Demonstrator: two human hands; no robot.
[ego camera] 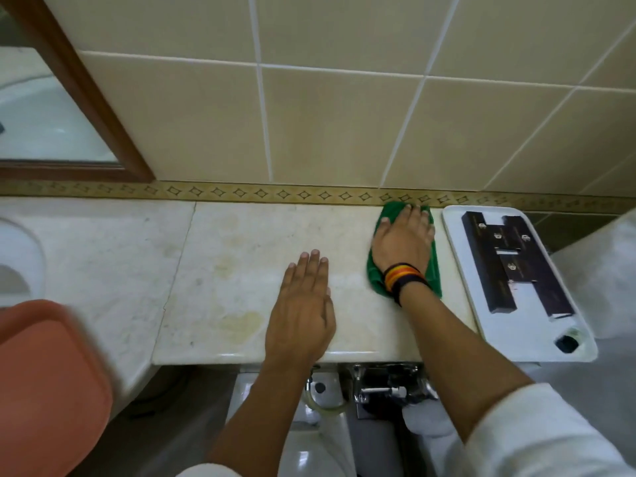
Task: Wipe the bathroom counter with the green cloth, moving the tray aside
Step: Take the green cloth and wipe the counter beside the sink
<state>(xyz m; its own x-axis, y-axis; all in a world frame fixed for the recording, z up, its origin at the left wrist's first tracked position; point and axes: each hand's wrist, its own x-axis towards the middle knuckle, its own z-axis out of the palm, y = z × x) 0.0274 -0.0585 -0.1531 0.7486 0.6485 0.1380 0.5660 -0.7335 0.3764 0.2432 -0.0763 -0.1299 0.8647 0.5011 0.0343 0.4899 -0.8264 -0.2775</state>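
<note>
The right hand [402, 241] presses flat on the green cloth [378, 280] at the back of the marble counter [223, 270], fingertips near the patterned border tile [241, 193]. The left hand [303, 304] rests palm down on the bare stone beside it. Just right of the cloth sits the white tray [464, 287] carrying dark boxes [488, 266]. A striped wristband [402, 275] circles the right wrist.

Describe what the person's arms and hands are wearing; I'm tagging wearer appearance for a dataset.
Both hands are bare, with no gloves or rings visible. The right hand has a stack of wristbands at the wrist: striped orange, yellow and red bands next to a wider dark one. The left hand has a bare wrist. Both forearms are uncovered, with white sleeves pushed up toward the elbows.
</note>
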